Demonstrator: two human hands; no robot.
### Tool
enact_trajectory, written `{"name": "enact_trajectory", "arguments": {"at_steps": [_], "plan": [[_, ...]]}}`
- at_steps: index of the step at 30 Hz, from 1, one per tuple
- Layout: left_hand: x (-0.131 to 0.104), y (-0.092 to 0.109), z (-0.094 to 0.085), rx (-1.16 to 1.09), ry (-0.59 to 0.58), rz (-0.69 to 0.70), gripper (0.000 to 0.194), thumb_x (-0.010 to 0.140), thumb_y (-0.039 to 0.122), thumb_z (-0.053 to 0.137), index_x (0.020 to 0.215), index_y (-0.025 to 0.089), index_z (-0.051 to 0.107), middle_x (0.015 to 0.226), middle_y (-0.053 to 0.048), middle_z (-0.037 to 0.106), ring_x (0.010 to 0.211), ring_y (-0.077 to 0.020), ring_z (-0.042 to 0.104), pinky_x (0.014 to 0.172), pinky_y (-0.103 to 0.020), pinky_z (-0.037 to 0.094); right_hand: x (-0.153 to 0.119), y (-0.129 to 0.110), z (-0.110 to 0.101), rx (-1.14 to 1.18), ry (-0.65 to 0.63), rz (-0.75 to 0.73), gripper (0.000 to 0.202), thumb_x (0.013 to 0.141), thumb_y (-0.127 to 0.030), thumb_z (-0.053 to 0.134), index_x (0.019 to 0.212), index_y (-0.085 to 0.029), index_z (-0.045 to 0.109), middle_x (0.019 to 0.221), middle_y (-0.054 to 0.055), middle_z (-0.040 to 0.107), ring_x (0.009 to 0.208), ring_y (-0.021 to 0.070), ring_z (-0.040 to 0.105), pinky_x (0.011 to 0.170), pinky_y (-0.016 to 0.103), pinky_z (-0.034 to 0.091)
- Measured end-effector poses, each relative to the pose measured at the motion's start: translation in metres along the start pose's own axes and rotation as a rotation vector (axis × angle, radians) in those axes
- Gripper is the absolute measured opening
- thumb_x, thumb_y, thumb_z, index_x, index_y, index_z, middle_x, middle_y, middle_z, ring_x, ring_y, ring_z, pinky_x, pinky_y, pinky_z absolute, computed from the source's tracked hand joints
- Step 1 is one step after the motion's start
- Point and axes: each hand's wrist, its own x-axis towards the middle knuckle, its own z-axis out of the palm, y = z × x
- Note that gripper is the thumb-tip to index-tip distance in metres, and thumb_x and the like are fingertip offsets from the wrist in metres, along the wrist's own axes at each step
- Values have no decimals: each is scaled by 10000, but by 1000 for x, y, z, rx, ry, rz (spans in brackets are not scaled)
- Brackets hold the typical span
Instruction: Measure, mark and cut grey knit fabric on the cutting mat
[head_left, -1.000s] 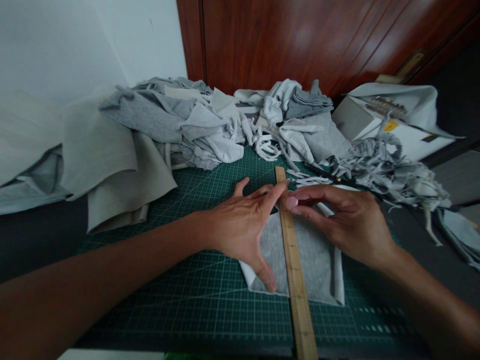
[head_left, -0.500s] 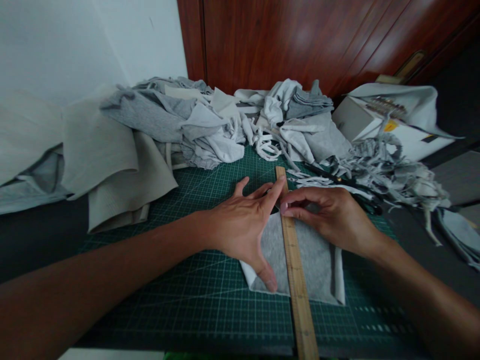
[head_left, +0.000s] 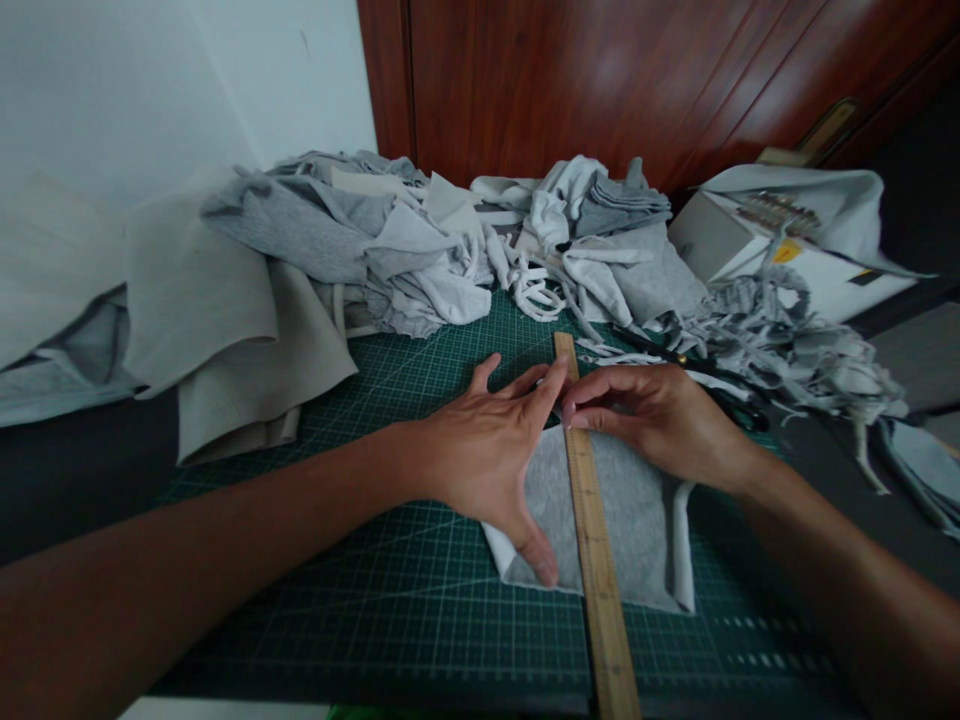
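A grey piece of fabric (head_left: 634, 525) with pale folded edges lies on the green cutting mat (head_left: 375, 590). Across it runs a wooden ruler (head_left: 598, 545), reaching past the fabric at both ends. My left hand (head_left: 484, 455) is spread over the fabric's left part, thumb on the cloth and index fingertip at the ruler's upper end. At the ruler's right side, by the top edge of the fabric, my right hand (head_left: 656, 420) is closed in a pinch. What its fingertips grip is too small and hidden to make out.
Black-handled scissors (head_left: 694, 365) lie right of my right hand beside a heap of fabric scraps (head_left: 795, 340). Grey cloths (head_left: 315, 225) pile up along the back. Beige sheets (head_left: 247, 370) stand at left, and a white box (head_left: 810, 260) at back right.
My right hand, still pinched at the ruler, has shifted slightly up, and the fabric's upper right corner shows more. My left hand and the ruler hold about the same place.
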Motion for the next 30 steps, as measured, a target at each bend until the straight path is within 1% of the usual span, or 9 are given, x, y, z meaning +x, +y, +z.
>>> {"name": "enact_trajectory", "arguments": {"at_steps": [5, 10, 15, 21, 25, 30], "plan": [[0, 0, -1, 22, -19, -3, 1618, 565, 910, 668, 1614, 48, -213, 1731, -287, -5, 1628, -404, 12, 1216, -637, -197, 3, -3, -1, -111, -22, -33, 56, 924, -230, 731, 948, -213, 779, 907, 21, 804, 828, 197, 749, 766, 324, 572], [0, 0, -2, 34, -10, -5, 1586, 571, 912, 658, 1627, 35, -137, 1731, -290, 15, 1628, -401, 34, 1218, -639, -185, 5, -6, -2, -190, -48, -59, 80, 933, -184, 702, 954, -207, 775, 893, 19, 799, 793, 185, 738, 725, 306, 547], [0, -1, -2, 43, 6, 17, 1547, 574, 921, 643, 1639, 44, -55, 1737, -274, 45, 1627, -396, 62, 1226, -624, -184, 6, -7, -3, -236, -57, -74, 81, 931, -169, 699, 941, -216, 764, 901, 16, 794, 805, 188, 735, 736, 309, 541], [0, 0, -3, 58, -13, 4, 1517, 579, 918, 656, 1643, 51, 12, 1733, -279, 95, 1617, -436, 83, 1230, -641, -166, 6, -10, -2, -288, -66, -109, 117, 945, -158, 655, 923, -212, 756, 885, 19, 792, 785, 189, 732, 730, 312, 532], [0, 1, -3, 60, -14, 4, 1505, 576, 913, 670, 1642, 52, 46, 1726, -278, 147, 1613, -438, 106, 1233, -646, -160, 5, -10, -2, -289, -73, -101, 125, 938, -151, 653, 922, -212, 761, 882, 18, 797, 787, 193, 736, 744, 317, 541], [0, 0, -2, 49, -11, 12, 1481, 591, 912, 654, 1644, 54, 65, 1729, -274, 132, 1619, -422, 97, 1233, -643, -167, 4, -10, -2, -307, -83, -95, 136, 924, -129, 659, 940, -213, 765, 891, 13, 797, 775, 186, 735, 732, 313, 543]]}}
